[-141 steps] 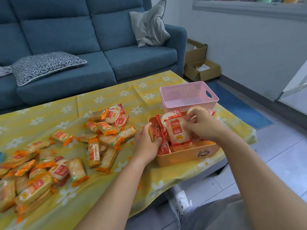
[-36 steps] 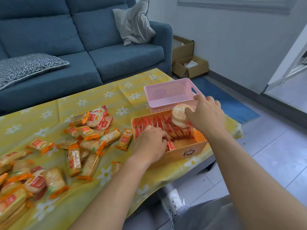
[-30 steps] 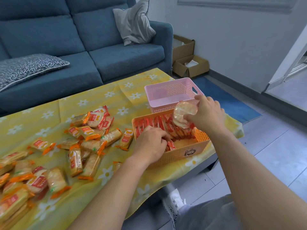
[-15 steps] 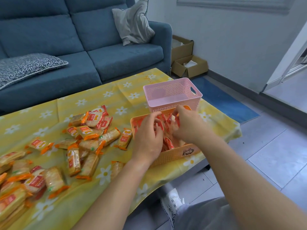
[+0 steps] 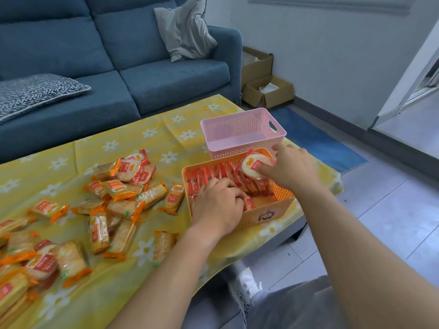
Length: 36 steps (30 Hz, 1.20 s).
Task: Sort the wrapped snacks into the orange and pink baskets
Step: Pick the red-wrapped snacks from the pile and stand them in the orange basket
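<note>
Near the bench's right edge, my right hand [image 5: 288, 168] pinches a round snack [image 5: 255, 165]; I'd slot it upright beside the row my left hand [image 5: 217, 206] presses back in the orange basket [image 5: 273, 211].

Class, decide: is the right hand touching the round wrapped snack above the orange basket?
Touching. The head view shows the right hand with its fingers closed on the round wrapped snack's edge.

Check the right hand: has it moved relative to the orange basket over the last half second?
Yes. The right hand has gone from the middle of the orange basket to its far right corner, near the pink basket, and now holds a round wrapped snack.
</note>
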Each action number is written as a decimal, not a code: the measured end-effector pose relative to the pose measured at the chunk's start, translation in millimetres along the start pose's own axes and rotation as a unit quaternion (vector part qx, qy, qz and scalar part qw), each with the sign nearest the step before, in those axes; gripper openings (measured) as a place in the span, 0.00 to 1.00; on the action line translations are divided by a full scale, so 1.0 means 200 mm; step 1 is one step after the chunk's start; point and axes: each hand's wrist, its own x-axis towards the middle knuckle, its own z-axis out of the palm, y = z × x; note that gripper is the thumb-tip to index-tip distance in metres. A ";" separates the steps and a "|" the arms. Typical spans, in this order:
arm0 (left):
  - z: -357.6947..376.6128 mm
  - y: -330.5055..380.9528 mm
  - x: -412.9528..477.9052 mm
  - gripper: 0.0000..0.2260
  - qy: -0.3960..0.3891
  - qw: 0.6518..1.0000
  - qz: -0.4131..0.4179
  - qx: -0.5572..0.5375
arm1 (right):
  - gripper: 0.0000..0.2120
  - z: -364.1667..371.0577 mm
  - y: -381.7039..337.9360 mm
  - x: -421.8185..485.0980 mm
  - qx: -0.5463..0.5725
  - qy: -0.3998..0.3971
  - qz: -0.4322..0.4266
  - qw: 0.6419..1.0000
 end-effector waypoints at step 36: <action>-0.03 -0.01 -0.05 0.08 0.103 0.990 0.007 -0.094 | 0.12 -0.11 -0.03 -0.14 0.107 -0.074 -0.009 0.991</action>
